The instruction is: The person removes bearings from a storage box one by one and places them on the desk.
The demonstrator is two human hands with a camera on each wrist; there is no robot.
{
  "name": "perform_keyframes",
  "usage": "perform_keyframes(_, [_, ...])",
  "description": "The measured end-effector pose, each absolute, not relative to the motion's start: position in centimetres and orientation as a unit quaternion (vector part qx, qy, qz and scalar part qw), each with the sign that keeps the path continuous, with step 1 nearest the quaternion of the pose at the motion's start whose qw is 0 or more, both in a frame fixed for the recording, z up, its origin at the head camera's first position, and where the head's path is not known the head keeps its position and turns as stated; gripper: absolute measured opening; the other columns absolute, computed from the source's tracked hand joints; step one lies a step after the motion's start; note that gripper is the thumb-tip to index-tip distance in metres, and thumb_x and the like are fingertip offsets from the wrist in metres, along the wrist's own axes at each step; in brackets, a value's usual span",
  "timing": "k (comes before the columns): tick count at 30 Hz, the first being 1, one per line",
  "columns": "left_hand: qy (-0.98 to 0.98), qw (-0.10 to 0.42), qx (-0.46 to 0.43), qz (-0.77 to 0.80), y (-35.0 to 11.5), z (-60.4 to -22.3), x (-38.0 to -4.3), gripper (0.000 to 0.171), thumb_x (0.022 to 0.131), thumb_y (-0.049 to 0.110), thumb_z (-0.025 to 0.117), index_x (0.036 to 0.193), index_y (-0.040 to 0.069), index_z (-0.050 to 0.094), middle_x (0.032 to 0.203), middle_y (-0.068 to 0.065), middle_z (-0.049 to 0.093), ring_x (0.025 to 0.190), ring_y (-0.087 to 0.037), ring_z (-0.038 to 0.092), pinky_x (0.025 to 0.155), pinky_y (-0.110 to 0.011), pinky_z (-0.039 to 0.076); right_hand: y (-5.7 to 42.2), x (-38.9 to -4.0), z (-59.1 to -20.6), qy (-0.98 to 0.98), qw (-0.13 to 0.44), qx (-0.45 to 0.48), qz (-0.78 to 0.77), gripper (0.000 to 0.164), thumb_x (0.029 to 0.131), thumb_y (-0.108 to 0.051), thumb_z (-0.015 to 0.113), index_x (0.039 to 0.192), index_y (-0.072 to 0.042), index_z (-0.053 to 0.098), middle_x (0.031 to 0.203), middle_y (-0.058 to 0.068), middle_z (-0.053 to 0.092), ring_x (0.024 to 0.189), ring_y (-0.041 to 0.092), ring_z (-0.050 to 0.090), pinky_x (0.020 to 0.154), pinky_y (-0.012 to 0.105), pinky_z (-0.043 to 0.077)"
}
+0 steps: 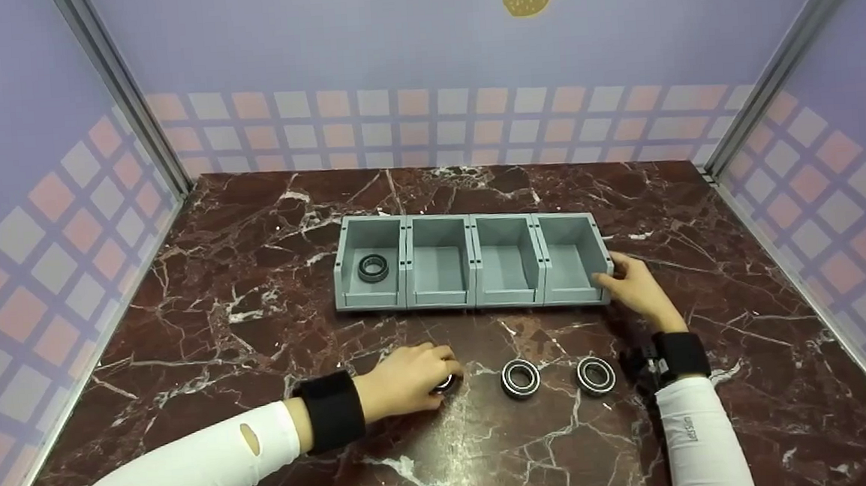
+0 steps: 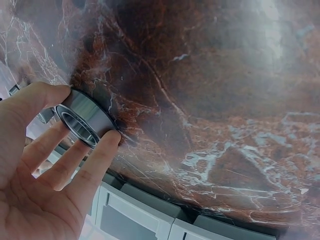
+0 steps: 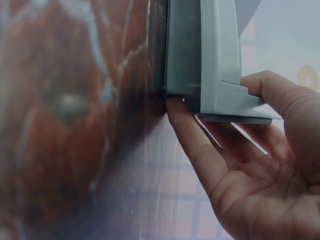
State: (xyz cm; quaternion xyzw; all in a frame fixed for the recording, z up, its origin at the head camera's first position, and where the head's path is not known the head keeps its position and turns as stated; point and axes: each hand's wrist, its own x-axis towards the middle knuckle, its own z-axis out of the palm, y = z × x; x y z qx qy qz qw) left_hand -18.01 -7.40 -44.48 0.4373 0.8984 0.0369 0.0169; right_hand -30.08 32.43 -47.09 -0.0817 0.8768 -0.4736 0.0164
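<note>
In the left wrist view a metal ball bearing (image 2: 86, 116) is pinched between the thumb and fingers of my left hand (image 1: 411, 379). The head view shows that bearing mostly covered by the fingers, low over the marble table. My right hand (image 1: 635, 287) grips the right end wall of a grey row of joined bins (image 1: 440, 299), thumb inside the rim and fingers outside. In the right wrist view the bin's corner (image 3: 215, 65) sits between thumb and fingers. Another bearing (image 1: 373, 268) lies in the leftmost bin.
Two more bearings, one in the middle (image 1: 521, 379) and one further right (image 1: 595, 376), lie flat on the marble table (image 1: 259, 344) in front of the bins. Purple walls with a checkered band (image 1: 410, 117) enclose the table at the back and both sides.
</note>
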Motion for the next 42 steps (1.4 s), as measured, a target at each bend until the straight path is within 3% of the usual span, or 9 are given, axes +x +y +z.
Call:
perform_keyframes(24, [0.899, 0.036, 0.436, 0.037, -7.5, -44.4, -18.2, 0.042, 0.087, 0.027, 0.080, 0.126, 0.015, 0.070, 0.122, -0.006, 0.071, 0.107, -0.024, 0.071, 0.087, -0.038, 0.063, 32.3, -30.2, -47.2, 0.876, 0.012, -0.078, -0.476, 0.051, 0.100, -0.006, 0.060, 0.145, 0.014, 0.047, 0.129, 0.040, 0.061, 0.083, -0.009, 0.057, 0.069, 0.011, 0.051])
perform_keyframes(42, [0.898, 0.001, 0.436, 0.064, -8.1, -42.6, -18.9, 0.040, 0.087, 0.022, 0.078, 0.125, 0.011, 0.071, 0.118, -0.007, 0.071, 0.101, -0.025, 0.071, 0.082, -0.037, 0.064, 32.2, -30.3, -47.4, 0.869, -0.005, -0.092, -0.487, 0.046, 0.097, -0.001, 0.061, 0.139, 0.017, 0.051, 0.123, 0.040, 0.064, 0.082, -0.010, 0.058, 0.072, 0.009, 0.051])
